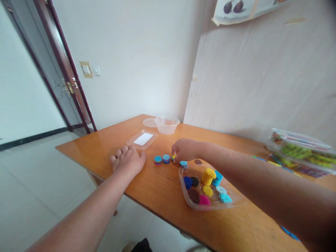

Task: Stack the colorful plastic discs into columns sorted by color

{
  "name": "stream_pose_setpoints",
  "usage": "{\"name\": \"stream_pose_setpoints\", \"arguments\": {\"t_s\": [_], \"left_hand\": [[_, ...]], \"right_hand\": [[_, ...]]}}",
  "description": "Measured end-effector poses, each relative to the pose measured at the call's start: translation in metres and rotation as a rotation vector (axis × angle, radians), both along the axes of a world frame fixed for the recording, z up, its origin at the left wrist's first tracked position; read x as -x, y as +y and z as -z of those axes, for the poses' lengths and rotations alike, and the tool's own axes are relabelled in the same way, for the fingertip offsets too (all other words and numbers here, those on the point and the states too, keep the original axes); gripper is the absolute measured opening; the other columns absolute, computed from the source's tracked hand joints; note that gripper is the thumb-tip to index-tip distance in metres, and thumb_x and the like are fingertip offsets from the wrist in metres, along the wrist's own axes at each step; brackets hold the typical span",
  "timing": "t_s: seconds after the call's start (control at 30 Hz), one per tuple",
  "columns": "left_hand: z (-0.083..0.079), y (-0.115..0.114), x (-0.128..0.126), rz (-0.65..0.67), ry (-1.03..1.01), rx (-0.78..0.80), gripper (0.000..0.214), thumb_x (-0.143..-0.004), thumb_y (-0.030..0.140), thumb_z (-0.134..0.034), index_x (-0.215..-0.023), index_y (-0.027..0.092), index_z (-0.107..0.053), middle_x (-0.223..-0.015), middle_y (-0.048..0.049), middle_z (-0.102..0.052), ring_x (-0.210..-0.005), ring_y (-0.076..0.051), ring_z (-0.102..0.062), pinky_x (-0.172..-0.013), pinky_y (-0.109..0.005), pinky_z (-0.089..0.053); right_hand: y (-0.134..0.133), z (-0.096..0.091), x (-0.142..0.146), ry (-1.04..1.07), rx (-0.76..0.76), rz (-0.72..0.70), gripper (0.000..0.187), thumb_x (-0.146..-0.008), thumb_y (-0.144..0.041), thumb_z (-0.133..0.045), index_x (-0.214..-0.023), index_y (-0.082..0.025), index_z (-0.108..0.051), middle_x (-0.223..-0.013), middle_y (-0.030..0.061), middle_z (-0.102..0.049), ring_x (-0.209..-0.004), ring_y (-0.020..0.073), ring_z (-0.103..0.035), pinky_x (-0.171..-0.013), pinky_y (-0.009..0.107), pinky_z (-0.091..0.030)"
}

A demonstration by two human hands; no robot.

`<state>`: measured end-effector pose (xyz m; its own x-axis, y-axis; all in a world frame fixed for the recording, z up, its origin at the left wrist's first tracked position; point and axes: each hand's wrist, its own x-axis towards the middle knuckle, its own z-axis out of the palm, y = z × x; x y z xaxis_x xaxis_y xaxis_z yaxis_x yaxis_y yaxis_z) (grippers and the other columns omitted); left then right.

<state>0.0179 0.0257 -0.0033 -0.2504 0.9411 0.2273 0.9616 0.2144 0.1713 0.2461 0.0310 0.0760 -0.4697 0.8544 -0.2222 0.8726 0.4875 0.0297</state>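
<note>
My left hand (pixel 128 160) lies palm down on the wooden table, fingers apart and bent at the knuckles, with nothing in it. To its right stand two short stacks of notched plastic discs, one (pixel 158 160) blue on top and the other (pixel 166 159) light blue on top. My right hand (pixel 183 149) has its fingers closed on a third small disc stack (pixel 173 158) with yellow showing; the hand hides part of it. A light blue disc stack (pixel 183 163) sits just below that hand. In front, a clear plastic tray (pixel 185 199) holds yellow, blue, black, brown, pink and pale discs.
A clear lid with a white label (pixel 143 139), a clear round bowl (pixel 168 126) and a round lid (pixel 149 122) are farther back. One brown disc (pixel 198 161) lies behind the tray. Filled clear boxes (pixel 301 150) stand at right. The table's front edge (pixel 154 209) is near me.
</note>
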Motion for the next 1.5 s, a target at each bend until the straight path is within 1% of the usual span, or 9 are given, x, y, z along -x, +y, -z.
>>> {"name": "stream_pose_setpoints", "arguments": {"t_s": [0.1, 0.27, 0.5, 0.67, 0.87, 1.0, 1.2, 1.33, 1.5], "left_hand": [[0.001, 0.001, 0.0, 0.003, 0.005, -0.005, 0.061, -0.081, 0.057, -0.037, -0.119, 0.014, -0.058, -0.126, -0.0211, -0.057, -0.117, -0.039, -0.048, -0.092, -0.052, -0.037], [0.004, 0.003, 0.001, 0.0, 0.009, -0.01, 0.06, -0.081, 0.057, -0.037, -0.119, 0.015, -0.059, -0.126, -0.021, -0.057, -0.117, -0.039, -0.048, -0.092, -0.053, -0.036], [0.004, 0.004, 0.002, -0.006, 0.012, -0.007, 0.062, -0.081, 0.059, -0.037, -0.12, 0.015, -0.059, -0.126, -0.0208, -0.057, -0.117, -0.039, -0.048, -0.091, -0.053, -0.037], [0.002, 0.004, 0.001, -0.008, 0.009, 0.002, 0.063, -0.082, 0.059, -0.035, -0.122, 0.016, -0.058, -0.128, -0.0215, -0.056, -0.118, -0.039, -0.048, -0.092, -0.053, -0.037], [0.001, 0.004, 0.001, -0.009, 0.017, 0.002, 0.063, -0.082, 0.058, -0.034, -0.123, 0.015, -0.058, -0.127, -0.0216, -0.056, -0.118, -0.039, -0.048, -0.093, -0.053, -0.037], [0.002, 0.004, 0.001, -0.006, 0.016, 0.004, 0.063, -0.082, 0.059, -0.035, -0.122, 0.015, -0.058, -0.127, -0.0212, -0.056, -0.118, -0.039, -0.048, -0.093, -0.053, -0.038], [0.002, 0.005, 0.002, 0.001, 0.018, 0.006, 0.063, -0.083, 0.058, -0.034, -0.121, 0.014, -0.059, -0.126, -0.0216, -0.056, -0.117, -0.039, -0.048, -0.093, -0.054, -0.038], [0.002, 0.005, 0.001, 0.001, 0.01, 0.01, 0.063, -0.083, 0.057, -0.034, -0.122, 0.014, -0.059, -0.127, -0.0214, -0.056, -0.118, -0.039, -0.047, -0.094, -0.054, -0.037], [0.003, 0.005, 0.002, -0.003, 0.01, 0.003, 0.063, -0.083, 0.058, -0.034, -0.121, 0.015, -0.059, -0.126, -0.0209, -0.056, -0.118, -0.039, -0.048, -0.093, -0.053, -0.038]], "right_hand": [[-0.001, 0.001, -0.001, 0.003, 0.009, -0.002, 0.033, -0.073, -0.034, -0.064, -0.102, -0.022, -0.074, -0.105, 0.0073, -0.073, -0.088, 0.0243, -0.068, -0.069, 0.029, -0.048], [-0.016, -0.013, -0.018, 0.093, 0.047, 0.082, 0.043, -0.076, -0.035, -0.064, -0.116, -0.022, -0.067, -0.111, 0.0072, -0.07, -0.069, 0.0169, -0.066, -0.057, 0.026, -0.045], [-0.07, -0.038, -0.067, 0.197, -0.041, 0.05, 0.028, -0.075, -0.031, -0.064, -0.101, -0.023, -0.069, -0.096, 0.0028, -0.07, -0.082, 0.0174, -0.062, -0.065, 0.024, -0.044], [-0.097, -0.038, -0.091, 0.212, -0.036, 0.083, 0.03, -0.074, -0.024, -0.062, -0.103, -0.022, -0.07, -0.096, 0.0032, -0.069, -0.083, 0.0176, -0.061, -0.069, 0.025, -0.044], [-0.094, -0.036, -0.094, 0.216, 0.001, 0.11, 0.035, -0.076, -0.027, -0.063, -0.11, -0.021, -0.069, -0.097, 0.0043, -0.069, -0.083, 0.018, -0.061, -0.069, 0.026, -0.044], [-0.083, -0.042, -0.084, 0.21, -0.018, 0.143, 0.029, -0.079, -0.03, -0.061, -0.104, -0.019, -0.07, -0.092, 0.0047, -0.07, -0.078, 0.0173, -0.061, -0.065, 0.025, -0.043], [-0.096, -0.048, -0.08, 0.151, 0.015, 0.034, 0.021, -0.077, -0.026, -0.062, -0.096, -0.023, -0.07, -0.087, 0.0011, -0.069, -0.076, 0.0158, -0.06, -0.061, 0.025, -0.039], [-0.109, -0.04, -0.094, 0.167, -0.012, 0.035, 0.023, -0.076, -0.028, -0.064, -0.098, -0.024, -0.069, -0.088, 0.0003, -0.068, -0.078, 0.016, -0.059, -0.062, 0.025, -0.038], [-0.107, -0.024, -0.103, 0.188, -0.033, 0.092, 0.025, -0.076, -0.03, -0.064, -0.1, -0.025, -0.067, -0.087, -0.0007, -0.067, -0.074, 0.0147, -0.059, -0.061, 0.025, -0.038]]}}
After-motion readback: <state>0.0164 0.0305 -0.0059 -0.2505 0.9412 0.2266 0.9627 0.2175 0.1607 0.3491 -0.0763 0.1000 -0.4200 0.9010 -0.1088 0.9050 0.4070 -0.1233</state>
